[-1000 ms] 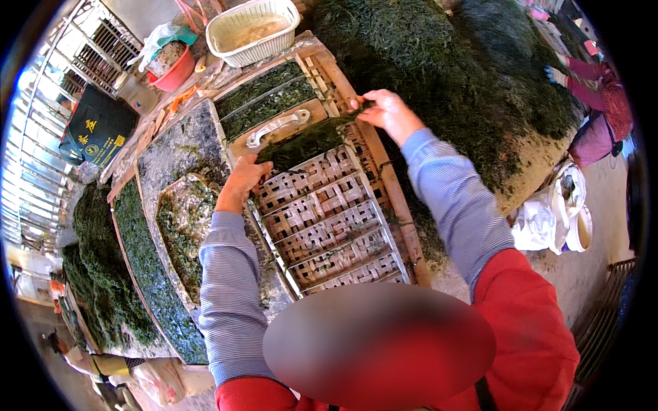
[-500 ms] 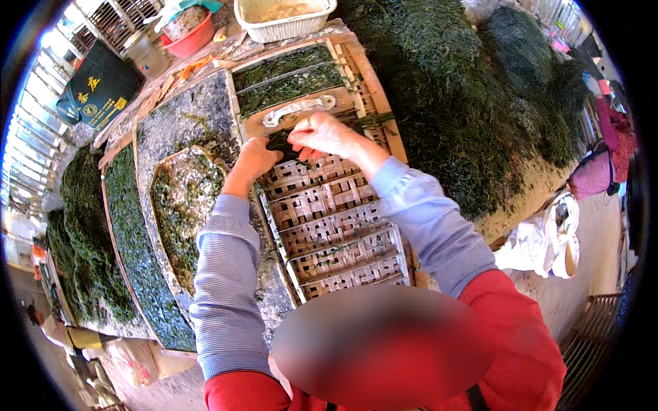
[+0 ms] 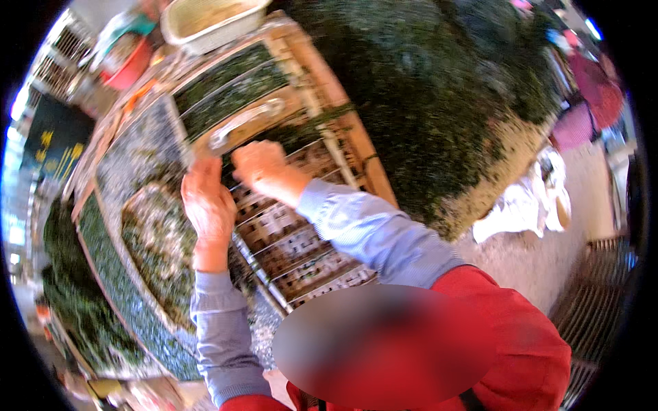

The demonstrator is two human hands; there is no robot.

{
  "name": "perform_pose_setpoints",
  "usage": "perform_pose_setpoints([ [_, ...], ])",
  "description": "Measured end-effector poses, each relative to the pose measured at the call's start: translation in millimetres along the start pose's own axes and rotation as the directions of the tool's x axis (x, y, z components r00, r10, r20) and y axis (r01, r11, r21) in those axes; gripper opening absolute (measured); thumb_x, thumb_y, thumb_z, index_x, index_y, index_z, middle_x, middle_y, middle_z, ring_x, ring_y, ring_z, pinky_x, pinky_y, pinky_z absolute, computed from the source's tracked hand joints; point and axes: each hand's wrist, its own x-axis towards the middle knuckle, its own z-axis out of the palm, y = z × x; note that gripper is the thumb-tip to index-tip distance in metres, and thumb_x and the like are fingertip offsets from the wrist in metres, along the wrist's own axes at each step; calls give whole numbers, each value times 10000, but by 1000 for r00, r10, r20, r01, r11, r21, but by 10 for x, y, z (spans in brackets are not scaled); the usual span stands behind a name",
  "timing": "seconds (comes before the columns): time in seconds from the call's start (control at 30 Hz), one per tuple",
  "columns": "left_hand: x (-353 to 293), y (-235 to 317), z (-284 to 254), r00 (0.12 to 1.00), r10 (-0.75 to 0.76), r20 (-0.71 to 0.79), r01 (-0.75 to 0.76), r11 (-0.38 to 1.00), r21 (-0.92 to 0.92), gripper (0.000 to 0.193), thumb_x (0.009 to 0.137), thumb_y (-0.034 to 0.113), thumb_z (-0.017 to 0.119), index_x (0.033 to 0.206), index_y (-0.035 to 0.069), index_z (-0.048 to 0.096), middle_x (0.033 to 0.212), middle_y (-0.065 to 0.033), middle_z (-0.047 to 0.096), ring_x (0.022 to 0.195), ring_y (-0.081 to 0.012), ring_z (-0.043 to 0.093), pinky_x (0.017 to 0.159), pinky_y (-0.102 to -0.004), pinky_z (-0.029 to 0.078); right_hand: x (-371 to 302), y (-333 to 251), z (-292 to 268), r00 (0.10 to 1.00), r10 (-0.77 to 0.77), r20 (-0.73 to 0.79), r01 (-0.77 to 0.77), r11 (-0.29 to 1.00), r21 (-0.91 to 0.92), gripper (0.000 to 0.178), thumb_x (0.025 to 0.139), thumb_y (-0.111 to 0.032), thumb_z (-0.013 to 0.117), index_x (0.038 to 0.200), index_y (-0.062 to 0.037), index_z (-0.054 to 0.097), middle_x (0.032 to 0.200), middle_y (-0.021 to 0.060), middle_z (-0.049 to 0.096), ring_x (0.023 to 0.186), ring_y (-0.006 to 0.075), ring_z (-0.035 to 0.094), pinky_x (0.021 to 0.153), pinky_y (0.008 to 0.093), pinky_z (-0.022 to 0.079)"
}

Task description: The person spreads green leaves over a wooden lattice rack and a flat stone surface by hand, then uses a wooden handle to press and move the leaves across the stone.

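Observation:
A framed rack of woven slats [image 3: 274,226] with thin crossbars lies before me. Its far rows hold dark green, seaweed-like strands [image 3: 233,90]. A wooden board with a pale handle [image 3: 247,123] lies across the rack, nearer than those rows. My left hand [image 3: 211,205] is at the rack's left edge beside the board, fingers stretched out and holding nothing visible. Just below the board, my right hand [image 3: 264,168] is curled over the rack near a dark green strip [image 3: 305,135]. Its fingertips are hidden, so I cannot see what they hold.
Left of the rack is a tray of wet green bits [image 3: 161,240]. A large dark green heap [image 3: 425,103] fills the far right. Beyond the rack stand a pale basin [image 3: 205,44] and a red bowl [image 3: 129,65]. Another person [image 3: 591,96] is at far right.
The view has turned, shifting the rack left in the picture. My left hand has straightened along the rack's left edge. My right hand remains curled below the board, now nearer the rack's left side.

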Motion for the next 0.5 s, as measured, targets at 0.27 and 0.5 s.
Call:
perform_pose_setpoints([
  [0.27,-366,34,398,973,-116,199,74,976,206,520,695,24,499,1212,78,510,1261,-45,506,1240,-210,414,1100,-461,135,-839,1484,-951,916,367,-162,-373,928,-4,228,802,-239,633,990,-110,644,976,128,585,759,196,614,533,304,527],
  [0.5,-318,78,418,978,-98,183,58,976,210,543,682,51,550,1222,92,513,1260,-51,506,1224,-227,426,1073,-463,196,-1840,3043,-833,923,351,-158,-385,832,-401,271,757,-156,629,1026,-118,633,960,126,598,771,314,624,667,413,516],
])
